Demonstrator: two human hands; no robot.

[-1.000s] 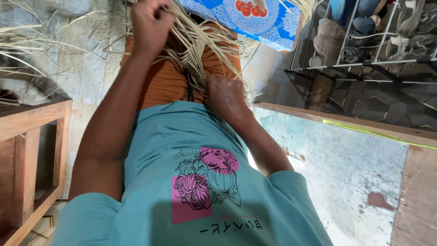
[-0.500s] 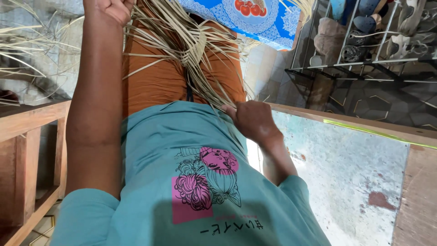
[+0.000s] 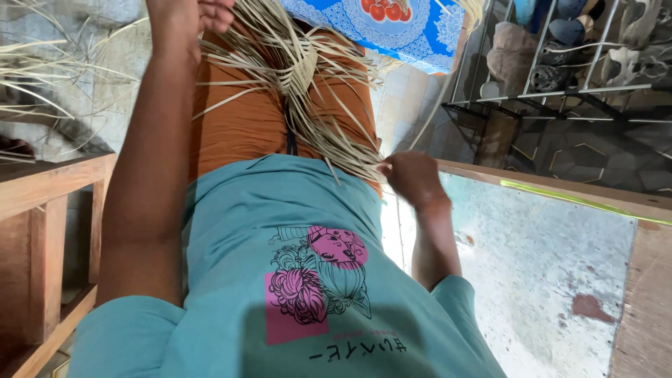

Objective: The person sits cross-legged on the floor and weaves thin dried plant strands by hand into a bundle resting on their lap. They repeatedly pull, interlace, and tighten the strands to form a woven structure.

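Left hand (image 3: 183,19) pinches strips (image 3: 301,77) pulled up from the lap; right hand (image 3: 413,178) grips loose ends beside it. Uneven tension could snap a strip or loosen the weave.

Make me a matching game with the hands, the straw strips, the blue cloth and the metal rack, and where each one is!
Things:
1. left hand
2. right hand
3. blue patterned cloth
4. metal rack

Places:
A. top right, holding shoes
B. raised at the top edge, by the upper strips
C. top middle, beyond the knees
D. pinching the straw strips over the orange lap

Pairs: 1-B, 2-D, 3-C, 4-A
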